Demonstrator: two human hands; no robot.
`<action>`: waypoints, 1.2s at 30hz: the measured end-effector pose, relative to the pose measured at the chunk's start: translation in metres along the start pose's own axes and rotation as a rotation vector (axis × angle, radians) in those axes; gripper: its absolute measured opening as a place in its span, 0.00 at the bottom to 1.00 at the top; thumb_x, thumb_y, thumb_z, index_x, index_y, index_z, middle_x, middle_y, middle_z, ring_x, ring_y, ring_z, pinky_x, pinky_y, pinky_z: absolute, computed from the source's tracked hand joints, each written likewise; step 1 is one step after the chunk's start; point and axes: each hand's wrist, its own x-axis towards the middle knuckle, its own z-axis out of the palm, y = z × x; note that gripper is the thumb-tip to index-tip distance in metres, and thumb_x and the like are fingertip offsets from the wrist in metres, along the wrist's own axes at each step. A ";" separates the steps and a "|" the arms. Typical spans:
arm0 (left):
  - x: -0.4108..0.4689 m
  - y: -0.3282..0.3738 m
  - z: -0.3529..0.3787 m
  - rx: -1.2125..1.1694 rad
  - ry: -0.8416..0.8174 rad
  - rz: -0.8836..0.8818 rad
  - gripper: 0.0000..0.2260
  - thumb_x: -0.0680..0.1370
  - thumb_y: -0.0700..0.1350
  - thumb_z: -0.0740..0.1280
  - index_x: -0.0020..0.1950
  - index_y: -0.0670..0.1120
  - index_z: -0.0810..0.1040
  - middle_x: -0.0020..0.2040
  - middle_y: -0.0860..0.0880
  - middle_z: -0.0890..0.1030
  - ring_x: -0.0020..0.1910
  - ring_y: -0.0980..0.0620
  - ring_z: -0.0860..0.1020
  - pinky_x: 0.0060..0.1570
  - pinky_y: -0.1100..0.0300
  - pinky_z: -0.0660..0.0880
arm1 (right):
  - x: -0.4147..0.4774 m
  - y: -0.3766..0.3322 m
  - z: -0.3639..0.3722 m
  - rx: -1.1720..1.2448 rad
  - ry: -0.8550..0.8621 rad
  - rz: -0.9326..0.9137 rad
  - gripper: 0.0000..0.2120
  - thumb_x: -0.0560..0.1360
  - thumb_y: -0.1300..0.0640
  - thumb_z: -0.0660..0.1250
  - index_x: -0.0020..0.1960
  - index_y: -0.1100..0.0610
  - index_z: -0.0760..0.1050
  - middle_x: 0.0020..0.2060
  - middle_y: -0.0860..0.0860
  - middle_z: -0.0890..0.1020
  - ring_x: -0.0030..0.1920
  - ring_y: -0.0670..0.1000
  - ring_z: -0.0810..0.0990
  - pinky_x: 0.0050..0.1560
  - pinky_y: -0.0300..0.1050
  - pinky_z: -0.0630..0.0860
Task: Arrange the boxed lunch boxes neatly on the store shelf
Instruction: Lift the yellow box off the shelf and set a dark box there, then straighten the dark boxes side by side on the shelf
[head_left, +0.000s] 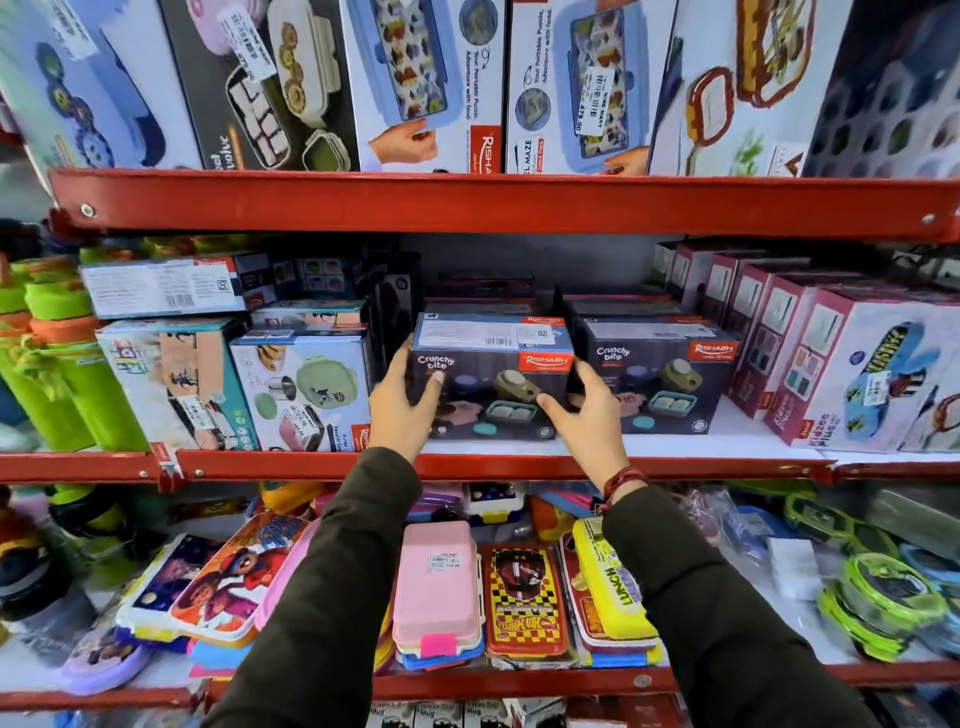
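A dark "Crunchy bite" lunch box carton (493, 364) stands on the middle shelf (519, 465), front face toward me. My left hand (402, 410) grips its left side, thumb on the front. My right hand (584, 410) holds its right lower corner. A second identical "Crunchy bite" carton (657, 379) stands just right of it, with a narrow gap between them. More dark cartons sit behind both.
Left of my hands stand a pale carton with a green lunch box picture (304, 395) and a stack of other boxes. Pink "Kidzee Plus" cartons (852, 374) line the right. The lower shelf holds loose lunch boxes; the upper shelf (493, 200) carries large cartons.
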 end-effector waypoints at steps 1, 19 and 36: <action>0.001 0.000 0.003 0.009 0.008 -0.021 0.28 0.83 0.46 0.68 0.81 0.44 0.64 0.75 0.41 0.75 0.75 0.42 0.73 0.73 0.57 0.67 | 0.002 0.000 0.003 -0.023 -0.002 0.012 0.30 0.77 0.57 0.74 0.77 0.57 0.69 0.71 0.57 0.79 0.72 0.59 0.77 0.74 0.62 0.75; -0.005 0.001 0.017 -0.257 0.034 -0.179 0.29 0.84 0.63 0.54 0.83 0.51 0.59 0.82 0.48 0.66 0.81 0.49 0.63 0.82 0.52 0.56 | -0.012 -0.014 0.012 0.244 0.035 0.199 0.25 0.84 0.45 0.61 0.78 0.53 0.67 0.76 0.53 0.74 0.77 0.53 0.71 0.77 0.48 0.66; -0.040 -0.007 0.007 -0.494 0.094 -0.111 0.32 0.80 0.68 0.48 0.79 0.56 0.68 0.77 0.54 0.74 0.77 0.55 0.70 0.81 0.46 0.64 | -0.040 -0.018 -0.001 0.424 -0.033 0.278 0.27 0.67 0.22 0.54 0.60 0.29 0.77 0.59 0.32 0.79 0.71 0.49 0.76 0.79 0.59 0.68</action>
